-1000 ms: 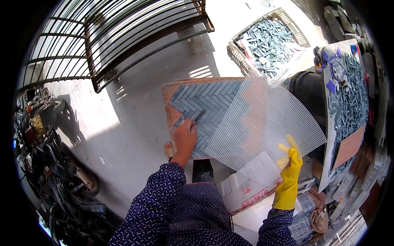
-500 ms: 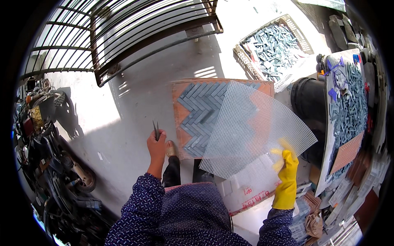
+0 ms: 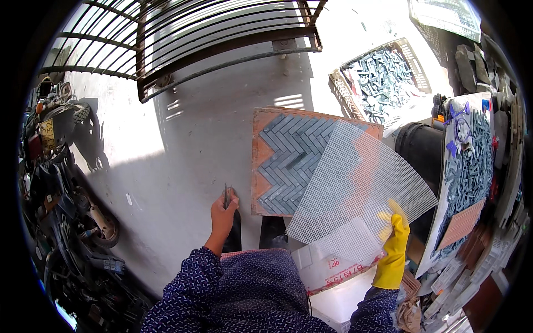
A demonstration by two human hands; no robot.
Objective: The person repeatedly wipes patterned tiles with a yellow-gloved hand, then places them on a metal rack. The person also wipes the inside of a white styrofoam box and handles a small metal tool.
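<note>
My bare left hand [image 3: 223, 213] is closed around small dark scissors [image 3: 226, 197], with the pointed blades facing away from me and nearly together. In a yellow rubber glove, my right hand [image 3: 392, 250] pinches the edge of a white mesh sheet [image 3: 333, 172]; its fingers show faintly through the mesh. The sheet slants over the right part of an orange board [image 3: 262, 150]. Grey-blue strip tiles [image 3: 294, 155] lie on that board in a herringbone pattern, partly covered by the mesh.
A white box [image 3: 344, 294] with red print stands below the mesh. Beyond the board is a plastic crate [image 3: 336, 91] of loose tile strips. A tile-covered side table [image 3: 436, 258] and a black bucket [image 3: 412, 141] flank the right. Motorbikes [image 3: 91, 222] line the left; a metal rack [image 3: 233, 41] stands ahead.
The view has shifted left, so the board and mesh sit farther right in the picture. My left hand has turned, and the scissor blades have come closer together. The right hand keeps hold of the mesh.
</note>
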